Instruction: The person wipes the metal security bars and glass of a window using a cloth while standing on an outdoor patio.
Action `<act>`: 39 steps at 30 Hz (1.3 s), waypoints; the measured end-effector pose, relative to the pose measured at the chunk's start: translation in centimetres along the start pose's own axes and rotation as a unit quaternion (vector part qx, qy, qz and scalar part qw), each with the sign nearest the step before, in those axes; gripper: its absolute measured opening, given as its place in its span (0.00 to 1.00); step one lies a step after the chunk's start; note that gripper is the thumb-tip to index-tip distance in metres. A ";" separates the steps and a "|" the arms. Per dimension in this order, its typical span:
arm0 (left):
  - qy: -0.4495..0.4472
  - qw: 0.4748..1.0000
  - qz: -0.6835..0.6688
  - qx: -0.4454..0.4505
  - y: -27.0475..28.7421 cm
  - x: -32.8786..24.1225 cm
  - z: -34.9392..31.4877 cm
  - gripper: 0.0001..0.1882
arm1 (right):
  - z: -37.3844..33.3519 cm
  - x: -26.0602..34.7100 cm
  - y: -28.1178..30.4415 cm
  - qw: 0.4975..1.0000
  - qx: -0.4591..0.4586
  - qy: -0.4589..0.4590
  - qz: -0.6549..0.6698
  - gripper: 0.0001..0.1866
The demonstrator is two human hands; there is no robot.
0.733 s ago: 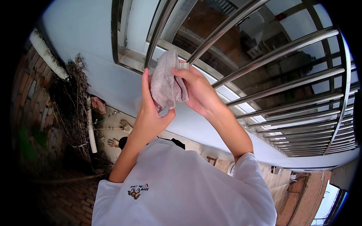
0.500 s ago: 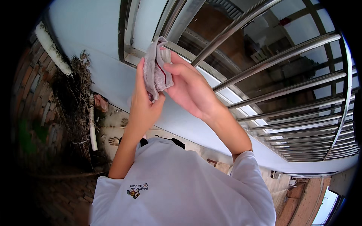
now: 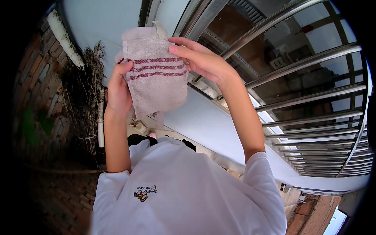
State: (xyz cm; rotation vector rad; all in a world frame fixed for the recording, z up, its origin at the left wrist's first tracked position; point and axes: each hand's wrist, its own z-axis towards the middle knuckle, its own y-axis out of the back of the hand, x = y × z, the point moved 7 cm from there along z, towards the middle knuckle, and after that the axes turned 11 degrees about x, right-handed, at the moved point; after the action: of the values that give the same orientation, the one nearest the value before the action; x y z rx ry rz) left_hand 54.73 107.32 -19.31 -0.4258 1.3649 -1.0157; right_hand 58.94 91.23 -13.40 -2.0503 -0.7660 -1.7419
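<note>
Between my two raised hands hangs a greyish-white terry towel [image 3: 156,88], folded, with dark red stripes across it and a pale tag at its top edge. My left hand [image 3: 119,88] grips the towel's left side, thumb on the front and the other fingers behind the cloth. At the upper right edge, my right hand [image 3: 197,58] holds the towel near the tag, index finger and thumb along the cloth and the remaining fingers partly hidden behind it.
Steel window bars [image 3: 305,62] stand close on the right, in front of a dark glass window. A pale wall [image 3: 98,23] rises ahead. Dry twigs [image 3: 84,94] and a white pipe [image 3: 64,37] are at the left by a brick wall [image 3: 41,78].
The towel, bunched and narrow before, is now spread wider with its striped face showing. My hands have moved apart, the left one to the left and the right one to the right and up.
</note>
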 end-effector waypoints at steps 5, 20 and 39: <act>0.020 0.991 0.123 -0.051 -0.3 -1.8 0.0 0.24 | 0.9 0.1 -0.9 0.997 0.037 0.050 0.047 0.28; -0.047 0.997 -0.015 0.063 -1.1 -5.6 2.5 0.22 | -1.8 5.7 1.1 0.943 -0.083 0.283 -0.155 0.13; -0.025 0.972 0.231 -0.036 -3.6 -7.8 4.1 0.18 | -7.8 5.6 -1.3 0.849 -0.014 0.252 -0.464 0.08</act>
State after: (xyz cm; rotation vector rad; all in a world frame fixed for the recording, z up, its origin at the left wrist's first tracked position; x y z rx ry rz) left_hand 58.19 110.31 -10.98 -0.1710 1.3741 -0.5689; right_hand 52.56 88.79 -6.58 -1.1133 -1.6991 -2.6078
